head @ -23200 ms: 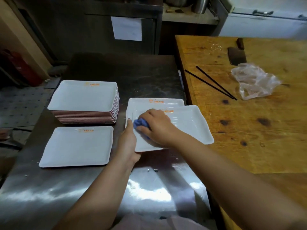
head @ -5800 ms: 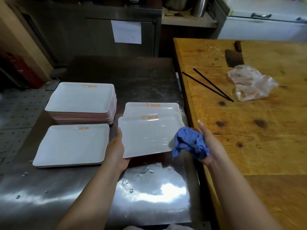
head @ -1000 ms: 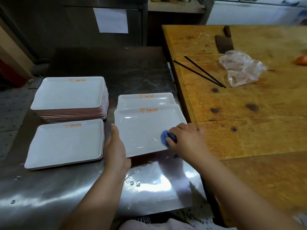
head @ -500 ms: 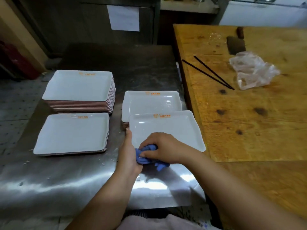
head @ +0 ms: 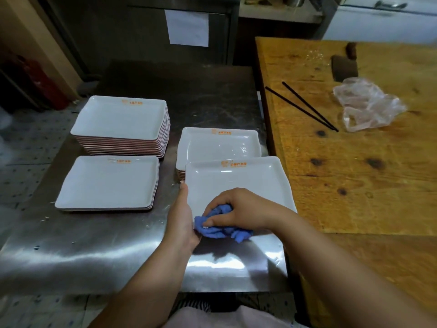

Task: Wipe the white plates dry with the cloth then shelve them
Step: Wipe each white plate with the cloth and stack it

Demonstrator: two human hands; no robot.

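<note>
**Q:** Fingers first: what are they doing?

**A:** Fingers of the right hand [head: 238, 210] curl over a crumpled blue cloth [head: 221, 227] and press it onto the near left corner of a white rectangular plate with an orange logo [head: 236, 178]. The left hand [head: 183, 217] steadies that plate by its left rim, thumb lying along the edge; its other fingers are hidden under the plate, so I judge it a grip. The plate's near end juts past the stack of like plates behind it [head: 220, 144], above the steel table [head: 94, 237].

**Q:** How will the plate handle?

**A:** It looks rigid, fairly light, and glossy enough to be slippery while wet. Whether it would break if dropped, I cannot tell. The raised rim at a long side seems the surest place to hold it. The cloth is soft and bunches easily.

**Q:** What else is nearby?

**A:** A tall stack of white plates [head: 123, 124] sits far left, a low stack [head: 108, 183] in front of it. On the wooden table [head: 354, 185] to the right lie two black chopsticks [head: 305, 107], a crumpled clear plastic bag [head: 366, 105] and a dark cleaver [head: 344, 67]. Water beads dot the steel. No shelf is visible, and nothing blocks the hands.
</note>
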